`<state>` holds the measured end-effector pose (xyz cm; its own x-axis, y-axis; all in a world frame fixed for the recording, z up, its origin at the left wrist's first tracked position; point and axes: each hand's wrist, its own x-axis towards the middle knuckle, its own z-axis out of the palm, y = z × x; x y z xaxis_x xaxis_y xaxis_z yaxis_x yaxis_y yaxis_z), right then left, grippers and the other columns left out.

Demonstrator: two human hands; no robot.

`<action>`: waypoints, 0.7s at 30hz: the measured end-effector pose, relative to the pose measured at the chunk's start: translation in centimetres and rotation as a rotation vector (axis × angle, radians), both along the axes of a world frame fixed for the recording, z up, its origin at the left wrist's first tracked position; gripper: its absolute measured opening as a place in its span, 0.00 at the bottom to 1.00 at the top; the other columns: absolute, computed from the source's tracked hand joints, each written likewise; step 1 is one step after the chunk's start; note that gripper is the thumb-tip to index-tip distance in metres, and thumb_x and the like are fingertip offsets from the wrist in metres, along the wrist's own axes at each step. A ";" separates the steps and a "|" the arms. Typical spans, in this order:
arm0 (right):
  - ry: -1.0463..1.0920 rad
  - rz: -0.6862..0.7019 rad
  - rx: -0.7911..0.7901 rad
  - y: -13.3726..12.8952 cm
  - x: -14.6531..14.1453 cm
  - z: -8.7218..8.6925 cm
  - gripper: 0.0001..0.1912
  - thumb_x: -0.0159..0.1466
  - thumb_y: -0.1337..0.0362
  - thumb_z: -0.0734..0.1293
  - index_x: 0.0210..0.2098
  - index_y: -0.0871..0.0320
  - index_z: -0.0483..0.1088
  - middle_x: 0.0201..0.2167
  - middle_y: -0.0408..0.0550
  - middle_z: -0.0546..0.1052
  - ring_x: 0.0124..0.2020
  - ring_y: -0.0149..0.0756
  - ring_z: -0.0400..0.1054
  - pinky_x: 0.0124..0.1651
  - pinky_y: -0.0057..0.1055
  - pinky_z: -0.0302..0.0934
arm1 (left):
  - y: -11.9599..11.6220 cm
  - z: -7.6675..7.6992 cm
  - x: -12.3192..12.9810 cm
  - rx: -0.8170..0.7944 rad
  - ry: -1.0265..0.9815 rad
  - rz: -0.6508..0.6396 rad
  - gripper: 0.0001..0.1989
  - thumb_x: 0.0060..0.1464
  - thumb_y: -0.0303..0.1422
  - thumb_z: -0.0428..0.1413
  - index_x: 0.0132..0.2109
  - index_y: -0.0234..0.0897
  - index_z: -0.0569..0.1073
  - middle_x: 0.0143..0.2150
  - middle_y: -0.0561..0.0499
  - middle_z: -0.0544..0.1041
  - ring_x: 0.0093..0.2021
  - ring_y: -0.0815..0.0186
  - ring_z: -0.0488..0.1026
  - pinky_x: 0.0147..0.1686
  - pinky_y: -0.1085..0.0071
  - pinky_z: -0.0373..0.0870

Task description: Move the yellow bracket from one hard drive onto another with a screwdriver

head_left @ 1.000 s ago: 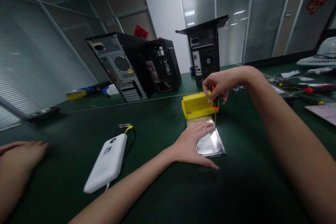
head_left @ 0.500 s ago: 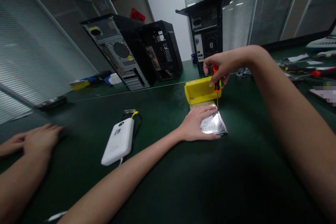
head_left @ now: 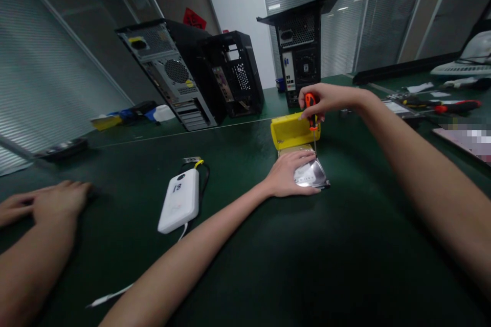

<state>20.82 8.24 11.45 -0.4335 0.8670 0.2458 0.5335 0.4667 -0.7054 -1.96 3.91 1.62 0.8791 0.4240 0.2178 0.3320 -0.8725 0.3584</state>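
Observation:
My left hand (head_left: 288,173) reaches across the silver hard drive (head_left: 312,172) and holds it against the table, thumb along its near edge and fingers over its top. My right hand (head_left: 316,102) grips the orange and black handle of a screwdriver (head_left: 312,117) between thumb and fingers. The screwdriver stands nearly upright, its tip at the drive's right side by my left fingertips; whether it sits in a screw I cannot tell. Directly behind the drive is an open yellow case (head_left: 293,132) with a few tiny metal bits inside.
A white power bank (head_left: 179,202) with a cable lies to the left. Another person's hands (head_left: 57,202) rest at the far left. Computer cases (head_left: 169,71) and an upright tower (head_left: 303,56) stand behind. Pliers (head_left: 458,106) and other tools lie at the right on the green table (head_left: 238,271).
The view has shifted slightly. My right wrist has come down lower, and its fingers sit closer round the screwdriver handle. My left hand stays on the hard drive.

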 end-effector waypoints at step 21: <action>0.416 -0.261 0.200 -4.5 -0.1 -3.8 0.15 0.62 0.50 0.60 0.42 0.53 0.63 0.25 0.40 0.68 0.20 0.27 0.62 0.23 0.28 0.61 | -0.4 0.1 -0.5 -0.061 -0.055 0.034 0.40 0.42 0.53 0.58 0.61 0.42 0.61 0.63 0.46 0.60 0.63 0.53 0.55 0.60 0.54 0.50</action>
<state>20.70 3.73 7.60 -0.0398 0.8516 0.5227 0.3441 0.5028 -0.7930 -2.49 3.55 1.70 0.8513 0.4674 0.2385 0.3394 -0.8371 0.4289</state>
